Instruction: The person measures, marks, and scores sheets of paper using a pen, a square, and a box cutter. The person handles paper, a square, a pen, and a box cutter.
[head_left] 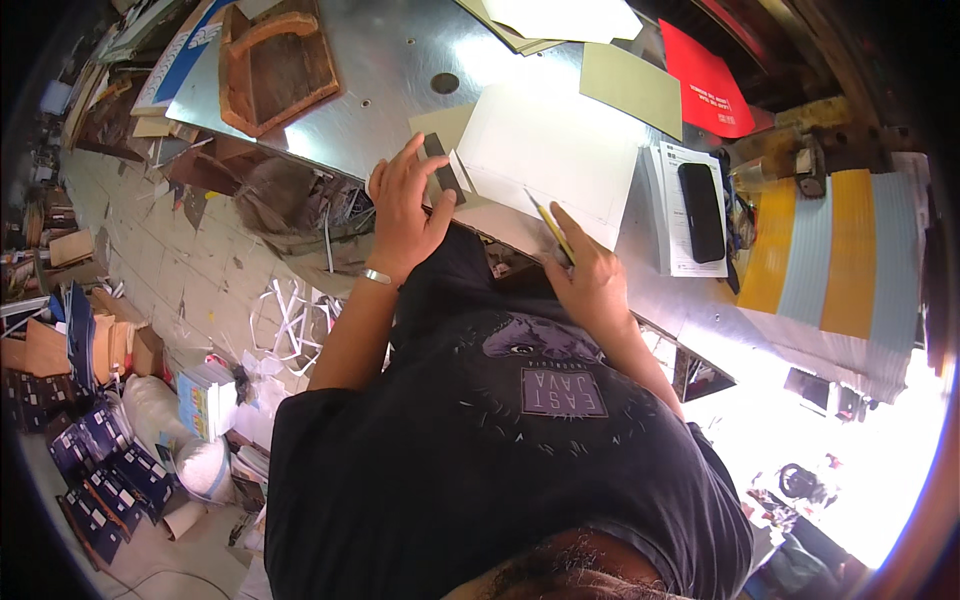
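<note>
My left hand (405,205) rests at the near edge of a shiny metal table (390,70), its fingers pinching a small dark flat strip (441,168) against the corner of a large white card sheet (550,150). A bracelet sits on that wrist. My right hand (590,275) grips a yellow pencil (549,225) whose tip touches the sheet's near edge. A tan card (440,125) lies under the sheet's left corner. My dark T-shirt fills the lower middle of the view.
A black phone (701,210) lies on printed papers to the right, beside yellow and pale striped sheets (820,250). A red folder (710,85), tan boards (632,88) and a brown wooden tray (278,65) sit farther back. Paper scraps and stacked boxes (110,450) litter the floor at left.
</note>
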